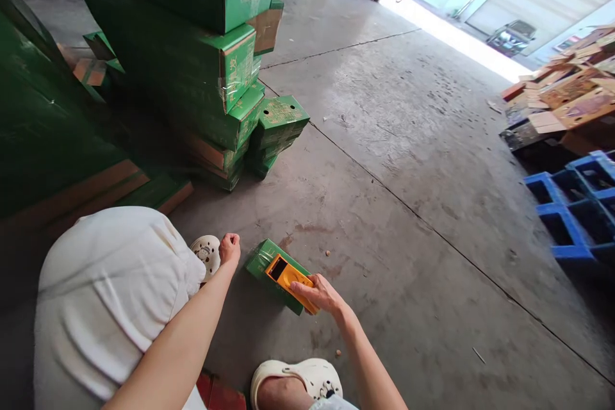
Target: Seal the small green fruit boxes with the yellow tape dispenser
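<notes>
My right hand [323,295] grips a yellow multimeter [287,274] by its lower end, thumb across its front. The dark display of the multimeter faces up and toward the left. Directly beneath it, a small green carton [263,257] lies on the floor; I cannot tell whether the two touch. My left hand [230,248] is closed, held left of the carton and beside a cream clog [206,255] on my foot. Whatever its curled fingers may hold is hidden.
Stacked green cartons [235,70] rise at the left, with a smaller green stack [281,118] beside them. Blue plastic crates [564,243] and flattened cardboard [571,102] lie at the right. My other clog [307,377] is near the bottom, on the concrete floor [384,141].
</notes>
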Demonstrator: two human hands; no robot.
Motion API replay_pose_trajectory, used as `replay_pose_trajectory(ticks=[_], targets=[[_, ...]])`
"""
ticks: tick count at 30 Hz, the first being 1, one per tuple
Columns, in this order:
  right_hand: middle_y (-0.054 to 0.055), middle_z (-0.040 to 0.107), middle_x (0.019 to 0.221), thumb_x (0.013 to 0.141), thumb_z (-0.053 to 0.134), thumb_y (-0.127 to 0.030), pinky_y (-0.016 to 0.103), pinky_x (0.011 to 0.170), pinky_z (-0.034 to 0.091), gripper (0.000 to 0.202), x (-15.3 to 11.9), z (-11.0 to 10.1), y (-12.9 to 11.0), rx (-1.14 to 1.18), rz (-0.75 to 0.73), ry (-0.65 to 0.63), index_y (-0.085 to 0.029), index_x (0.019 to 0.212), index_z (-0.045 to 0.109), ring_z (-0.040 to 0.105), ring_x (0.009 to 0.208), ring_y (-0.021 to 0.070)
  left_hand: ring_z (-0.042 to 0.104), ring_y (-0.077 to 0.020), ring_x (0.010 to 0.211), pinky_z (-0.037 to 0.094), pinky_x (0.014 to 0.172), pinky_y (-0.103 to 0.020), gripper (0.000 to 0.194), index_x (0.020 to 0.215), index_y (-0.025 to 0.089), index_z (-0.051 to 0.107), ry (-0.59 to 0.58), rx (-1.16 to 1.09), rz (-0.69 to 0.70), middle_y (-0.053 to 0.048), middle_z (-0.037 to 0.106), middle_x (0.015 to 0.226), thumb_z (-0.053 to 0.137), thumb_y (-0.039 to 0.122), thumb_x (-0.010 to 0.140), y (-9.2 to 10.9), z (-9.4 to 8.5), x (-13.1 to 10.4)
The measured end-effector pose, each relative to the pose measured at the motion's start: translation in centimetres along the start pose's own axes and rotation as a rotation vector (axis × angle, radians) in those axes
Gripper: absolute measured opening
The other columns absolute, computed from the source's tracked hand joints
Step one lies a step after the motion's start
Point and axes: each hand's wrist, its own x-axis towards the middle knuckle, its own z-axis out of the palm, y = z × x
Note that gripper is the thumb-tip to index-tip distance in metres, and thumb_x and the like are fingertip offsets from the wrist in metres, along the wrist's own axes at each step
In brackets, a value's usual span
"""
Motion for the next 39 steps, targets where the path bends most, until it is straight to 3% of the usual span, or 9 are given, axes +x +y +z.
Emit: replay_pose_trajectory(ticks=[9,14,20,23,26,29,32,35,39], targets=[[0.001,0.056,0.063,0.075,0.071,-0.077,0.025,0.051,0.028,0.062,0.4,-0.1,0.4,-0.057,-0.003,-0.051,-0.016,0.072,0.068,0.042,0.057,0.0116,0.074,-0.0221,0.100,0.053,0.090,-0.029,0.006,0.088,0.022,0.072,-0.171,-0.042,-0.021,-0.008,0.080,0.099,0.066,0.023,0.089,-1.7,3.6,-0.5],[0.001,0.057,0.062,0.074,0.072,-0.078,0.025,0.050,0.027,0.062,0.8,0.0,0.9,-0.060,-0.018,-0.038,-0.016,0.072,0.069,0.044,0.058,0.0129,0.075,-0.0228,0.099,0.054,0.091,-0.029,0.005,0.088,0.020,0.075,-0.294,-0.022,-0.003,-0.007,0.078,0.092,0.072,0.024,0.086,-2.0,4.0,-0.3],[0.000,0.055,0.062,0.075,0.072,-0.075,0.026,0.050,0.026,0.060,0.8,-0.1,0.3,-0.076,0.002,-0.018,-0.015,0.071,0.069,0.043,0.057,0.0119,0.067,-0.0277,0.124,0.047,0.111,-0.038,0.042,0.124,0.018,0.071,-0.283,0.020,0.107,-0.014,0.074,0.118,0.071,0.014,0.082,-1.7,3.0,-0.5],[0.000,0.055,0.061,0.075,0.073,-0.074,0.026,0.049,0.025,0.059,0.9,-0.2,0.3,-0.062,0.018,-0.027,-0.016,0.071,0.070,0.041,0.056,0.0112,0.073,-0.0231,0.113,0.050,0.109,-0.036,0.047,0.130,0.016,0.070,-0.337,0.004,0.207,-0.014,0.075,0.120,0.054,0.006,0.087,-0.8,2.6,-1.0],[0.000,0.055,0.060,0.076,0.070,-0.078,0.027,0.049,0.025,0.062,1.1,-0.2,0.5,-0.059,-0.005,-0.049,-0.016,0.072,0.072,0.040,0.055,0.0115,0.069,-0.0201,0.124,0.047,0.116,-0.034,0.064,0.138,0.021,0.068,-0.413,-0.025,0.350,-0.009,0.072,0.135,0.049,0.001,0.080,1.7,1.9,-0.7],[-0.001,0.052,0.059,0.075,0.070,-0.078,0.028,0.050,0.024,0.062,1.0,-0.2,0.4,-0.085,-0.042,-0.035,-0.016,0.069,0.069,0.039,0.056,0.0116,0.047,-0.0269,0.151,0.035,0.127,-0.040,0.076,0.141,0.028,0.067,-0.661,0.059,0.615,-0.004,0.061,0.154,0.059,0.003,0.070,5.2,1.1,0.0],[-0.002,0.047,0.056,0.075,0.073,-0.073,0.028,0.050,0.023,0.057,0.8,-0.2,0.2,-0.104,-0.060,-0.002,-0.018,0.063,0.062,0.036,0.056,0.0111,0.020,-0.0400,0.163,0.018,0.130,-0.061,0.095,0.150,0.028,0.059,-0.986,0.407,0.833,-0.010,0.043,0.169,0.078,0.012,0.058,7.5,0.5,0.1],[-0.003,0.046,0.057,0.076,0.074,-0.070,0.028,0.050,0.023,0.054,0.4,-0.1,0.2,-0.088,-0.054,0.004,-0.020,0.062,0.060,0.036,0.056,0.0112,0.007,-0.0469,0.163,0.001,0.124,-0.074,0.131,0.161,0.026,0.042,-1.057,0.705,0.920,-0.021,0.023,0.175,0.096,0.024,0.041,7.0,0.1,-0.8],[-0.001,0.048,0.059,0.075,0.075,-0.069,0.029,0.050,0.024,0.052,0.1,-0.1,0.4,-0.051,-0.073,0.006,-0.019,0.065,0.062,0.038,0.057,0.0123,-0.001,-0.0435,0.164,-0.014,0.125,-0.067,0.148,0.169,0.022,0.024,-0.920,0.749,1.088,-0.024,0.011,0.177,0.100,0.044,0.043,4.1,-0.4,-2.2]])
